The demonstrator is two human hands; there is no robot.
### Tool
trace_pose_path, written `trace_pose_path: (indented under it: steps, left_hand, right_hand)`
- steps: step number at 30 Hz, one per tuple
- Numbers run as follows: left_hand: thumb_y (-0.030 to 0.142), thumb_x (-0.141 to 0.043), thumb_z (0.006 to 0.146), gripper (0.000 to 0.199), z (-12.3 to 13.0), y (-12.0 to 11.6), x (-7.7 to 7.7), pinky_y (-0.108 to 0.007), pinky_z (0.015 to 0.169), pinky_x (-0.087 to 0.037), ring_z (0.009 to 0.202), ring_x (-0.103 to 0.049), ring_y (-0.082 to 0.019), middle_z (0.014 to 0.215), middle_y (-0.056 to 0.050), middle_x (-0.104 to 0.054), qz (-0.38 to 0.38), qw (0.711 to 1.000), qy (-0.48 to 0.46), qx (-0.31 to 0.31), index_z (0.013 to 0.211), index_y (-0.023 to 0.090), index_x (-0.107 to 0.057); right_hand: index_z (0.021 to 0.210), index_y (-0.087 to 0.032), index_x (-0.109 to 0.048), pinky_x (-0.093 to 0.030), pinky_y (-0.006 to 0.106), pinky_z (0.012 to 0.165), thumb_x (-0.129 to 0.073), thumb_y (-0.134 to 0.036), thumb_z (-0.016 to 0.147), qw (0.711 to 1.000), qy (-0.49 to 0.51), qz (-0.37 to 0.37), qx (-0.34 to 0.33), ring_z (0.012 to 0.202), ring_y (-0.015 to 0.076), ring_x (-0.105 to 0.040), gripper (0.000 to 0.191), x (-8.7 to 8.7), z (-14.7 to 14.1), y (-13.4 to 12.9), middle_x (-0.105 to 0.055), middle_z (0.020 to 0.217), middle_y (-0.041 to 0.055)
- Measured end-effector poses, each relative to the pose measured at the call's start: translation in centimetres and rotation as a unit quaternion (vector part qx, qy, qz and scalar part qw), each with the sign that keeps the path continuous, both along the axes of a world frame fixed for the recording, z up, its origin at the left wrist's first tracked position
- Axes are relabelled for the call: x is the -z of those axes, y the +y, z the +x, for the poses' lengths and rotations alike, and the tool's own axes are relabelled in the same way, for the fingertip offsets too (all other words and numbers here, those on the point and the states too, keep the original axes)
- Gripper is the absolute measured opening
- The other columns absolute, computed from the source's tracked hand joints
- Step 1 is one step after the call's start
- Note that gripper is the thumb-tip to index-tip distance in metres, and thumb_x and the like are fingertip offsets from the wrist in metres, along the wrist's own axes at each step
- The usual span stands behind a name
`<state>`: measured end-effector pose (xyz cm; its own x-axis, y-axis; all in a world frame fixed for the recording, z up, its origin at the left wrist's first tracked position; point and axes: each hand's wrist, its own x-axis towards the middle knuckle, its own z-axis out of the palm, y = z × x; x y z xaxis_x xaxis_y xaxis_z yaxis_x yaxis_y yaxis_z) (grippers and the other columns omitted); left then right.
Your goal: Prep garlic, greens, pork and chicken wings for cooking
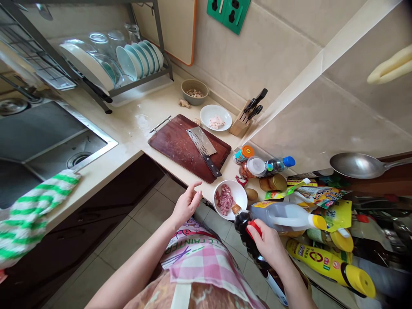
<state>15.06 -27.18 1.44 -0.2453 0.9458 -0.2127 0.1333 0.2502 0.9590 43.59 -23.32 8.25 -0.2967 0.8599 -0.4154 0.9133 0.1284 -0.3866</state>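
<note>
Okay, status from the head view. Our right hand (pixel 268 244) is closed round a dark sauce bottle (pixel 247 236), fingers pressed together and wrapped on its body, with a red piece showing just beside them; we can't tell what that piece is. The bottle's long axis tilts, its neck end pointing away from the fingers toward a white bowl (pixel 236 189) of sliced raw meat (pixel 224 199). In this view the neck tip meets the bowl's near rim; we can't tell the height above it. So the bowl lies just past the right fingers, and the right hand is the nearer one by way of the bottle.

Our left hand (pixel 186 204) hangs just off the bowl's other side, fingers spread, touching nothing we can see.

Beyond the left fingertips, a wooden cutting board (pixel 170 146) carries a cleaver (pixel 201 141). Past that are a white plate (pixel 225 116) with more meat and a wooden knife block (pixel 240 124). Right of the right fingers, a translucent plastic bottle (pixel 283 216) sits close behind the sauce bottle, and a yellow-capped bottle (pixel 325 262) lies on its side. Behind the left hand are a steel sink (pixel 41 133) and a green-striped towel (pixel 28 210).
</note>
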Motion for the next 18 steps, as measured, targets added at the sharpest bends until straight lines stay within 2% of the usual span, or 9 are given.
trace_pose_path:
  steps: [18]
  left_hand:
    - [0.045, -0.041, 0.091, 0.045, -0.02, 0.09, -0.33, -0.026, 0.06, -0.041, 0.055, -0.05, -0.014, 0.059, 0.006, -0.048, -0.002, 1.0, -0.006, -0.008, 0.127, 0.019, -0.047]
  right_hand:
    - [0.071, -0.023, -0.045, -0.028, 0.023, 0.05, -0.038, -0.05, 0.091, 1.0, -0.016, -0.003, -0.007, 0.053, 0.0136, -0.044, 0.035, 0.22, 0.08, -0.03, -0.053, 0.059, -0.0024]
